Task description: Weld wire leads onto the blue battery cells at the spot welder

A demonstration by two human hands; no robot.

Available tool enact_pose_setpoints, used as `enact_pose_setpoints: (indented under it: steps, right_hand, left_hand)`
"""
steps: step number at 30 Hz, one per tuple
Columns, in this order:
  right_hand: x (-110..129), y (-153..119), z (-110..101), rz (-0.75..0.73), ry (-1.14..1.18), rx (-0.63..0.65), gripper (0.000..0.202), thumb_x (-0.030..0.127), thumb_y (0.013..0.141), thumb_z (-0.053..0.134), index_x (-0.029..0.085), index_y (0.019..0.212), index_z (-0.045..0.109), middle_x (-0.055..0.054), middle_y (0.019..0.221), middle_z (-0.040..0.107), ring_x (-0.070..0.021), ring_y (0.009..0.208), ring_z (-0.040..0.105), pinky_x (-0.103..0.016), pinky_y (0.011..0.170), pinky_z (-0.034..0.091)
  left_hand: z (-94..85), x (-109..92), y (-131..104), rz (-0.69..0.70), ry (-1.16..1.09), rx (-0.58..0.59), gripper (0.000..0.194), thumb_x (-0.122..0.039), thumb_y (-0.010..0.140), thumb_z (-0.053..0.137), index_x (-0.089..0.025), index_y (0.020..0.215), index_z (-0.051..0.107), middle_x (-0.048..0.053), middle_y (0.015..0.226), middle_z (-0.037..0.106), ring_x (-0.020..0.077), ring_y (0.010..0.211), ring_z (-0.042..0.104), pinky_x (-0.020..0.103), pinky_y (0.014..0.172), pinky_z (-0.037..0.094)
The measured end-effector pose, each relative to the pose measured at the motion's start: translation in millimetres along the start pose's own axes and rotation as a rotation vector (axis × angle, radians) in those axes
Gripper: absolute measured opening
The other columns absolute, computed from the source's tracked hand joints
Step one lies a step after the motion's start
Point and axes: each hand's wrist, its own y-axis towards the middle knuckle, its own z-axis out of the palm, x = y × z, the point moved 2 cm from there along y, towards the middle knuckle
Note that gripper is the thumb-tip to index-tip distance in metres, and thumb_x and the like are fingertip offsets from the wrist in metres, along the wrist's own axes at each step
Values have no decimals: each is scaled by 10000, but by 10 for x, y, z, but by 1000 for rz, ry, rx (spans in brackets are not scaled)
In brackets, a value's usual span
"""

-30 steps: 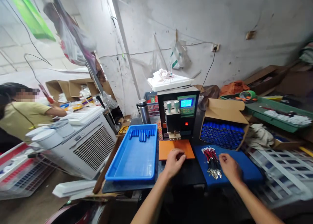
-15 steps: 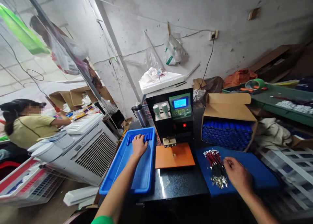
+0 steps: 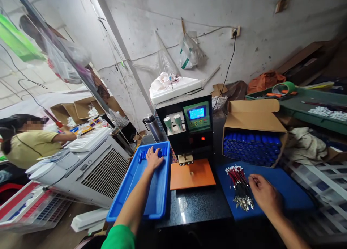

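Note:
Over the top end of a blue tray [image 3: 116, 202], my left hand [image 3: 154, 159] rests on a row of blue cylindrical cells [image 3: 140, 157], its fingers spread. My right hand [image 3: 264, 193] is curled, fingertips together, just right of a bundle of red and black wires [image 3: 238, 182] with white connectors and metal tabs; whether it pinches anything is too small to tell. The bundle lies on a blue mat [image 3: 292, 196]. Between the hands stands a black machine [image 3: 187, 133] with a lit display [image 3: 197, 113] and an orange plate [image 3: 192, 174] at its foot.
An open cardboard box [image 3: 252, 124] of blue cells stands behind the mat. A metal flask [image 3: 153, 126] is behind the tray. At the right back is a green tray [image 3: 303, 115] with white parts. A person [image 3: 29, 144] sits at the far left beside an air cooler [image 3: 100, 169].
The view has shifted slightly. My left hand's fingers have spread more over the cells in the tray. My right hand stays beside the wires.

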Motion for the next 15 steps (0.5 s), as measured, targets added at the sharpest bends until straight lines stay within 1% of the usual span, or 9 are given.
enact_pose_setpoints:
  steps: [2,4,6,8,9,11,13,15]
  right_hand:
    - [6,0,-1,-2,3,2,333,487,798,492,230,885,686,-88,816,746,-267,726,697,-335,613,468]
    - [19,-1,-8,-2,3,-3,332,485,797,492,229,882,685,-91,815,744,-265,732,695,-334,617,469]
    - [37,-3,-21,-5,1,-7,334,486,801,489,229,886,685,-91,821,746,-263,740,694,-334,623,469]
    - [55,-5,-38,0,-5,-6,333,486,803,485,232,888,684,-88,826,748,-262,742,694,-334,625,467]
    - [63,-6,-46,7,-11,-8,334,486,803,484,232,885,684,-87,822,749,-263,738,694,-335,623,464]
    - [79,-8,-62,10,-17,-12,337,486,798,483,229,878,687,-87,819,750,-266,738,694,-338,623,461]
    - [92,-9,-70,-3,-11,-18,344,486,797,480,225,873,691,-90,812,750,-267,739,696,-337,625,459]
    - [98,-10,-70,-20,-4,-26,353,490,799,474,222,871,694,-92,818,751,-267,738,697,-336,627,460]
  left_hand:
    - [0,-17,-36,-15,-18,-41,556,-323,773,642,-295,1322,563,101,1619,254,363,1489,215,517,1159,247]
    - [11,-16,-90,-69,-30,-126,613,-382,789,646,-265,1375,509,135,1629,215,373,1491,205,524,1165,231]
    - [40,5,-162,-200,-45,-221,797,-492,785,653,-195,1471,376,210,1612,212,400,1483,208,543,1156,232]
    - [87,28,-237,-364,-81,-262,988,-603,767,643,-107,1521,240,290,1552,279,433,1446,271,554,1119,280]
    - [112,32,-266,-432,-103,-254,1046,-641,760,633,-73,1526,202,318,1514,323,446,1417,317,555,1094,310]
    - [148,17,-295,-497,-131,-209,1094,-673,756,618,-31,1524,177,344,1447,396,457,1358,395,547,1055,349]
    - [154,-19,-287,-495,-131,-170,1102,-668,758,616,-3,1519,177,355,1408,432,462,1327,429,538,1042,361]
    - [139,-64,-261,-480,-121,-157,1094,-644,767,616,19,1515,174,362,1394,442,466,1319,437,533,1039,364]
